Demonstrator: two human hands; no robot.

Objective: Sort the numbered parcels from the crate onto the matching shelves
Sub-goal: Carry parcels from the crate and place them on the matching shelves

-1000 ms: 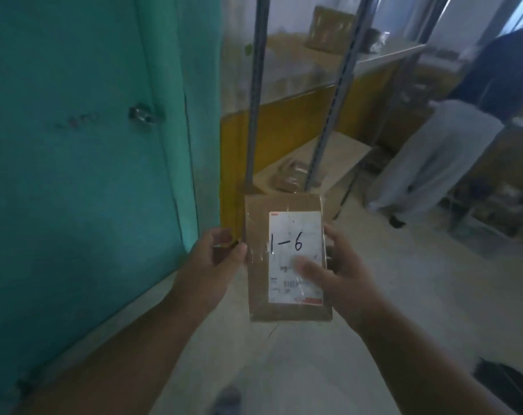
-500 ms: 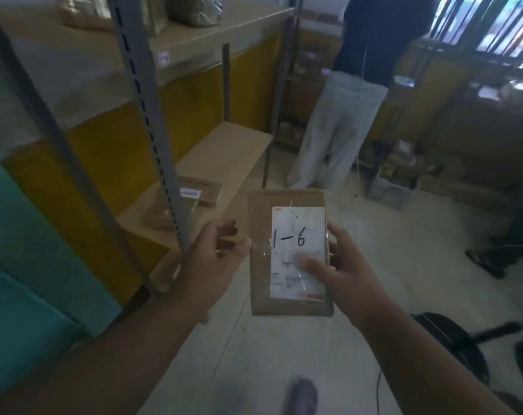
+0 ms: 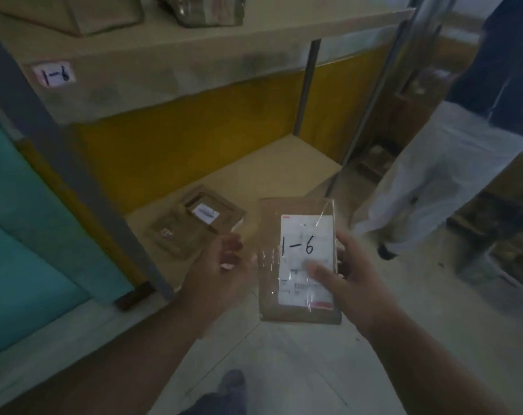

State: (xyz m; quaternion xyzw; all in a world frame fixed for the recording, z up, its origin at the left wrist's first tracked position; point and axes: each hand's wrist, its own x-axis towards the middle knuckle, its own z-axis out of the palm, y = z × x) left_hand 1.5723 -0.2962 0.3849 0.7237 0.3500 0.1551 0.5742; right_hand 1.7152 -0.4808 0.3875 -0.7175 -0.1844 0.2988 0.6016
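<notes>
Blurred shelf (image 3: 194, 52) tagged 1-6, right hand (image 3: 353, 280) gripping parcel (image 3: 269, 265)

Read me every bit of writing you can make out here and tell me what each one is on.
"1-6": handwritten on the white label of the brown parcel gripped by the right hand.
"1-6": on the white tag stuck to the upper shelf's front edge.
Small print and barcode lower on the parcel's label: too blurred to read.
Labels on the flat parcels on the lower shelf: too blurred to read.
</notes>
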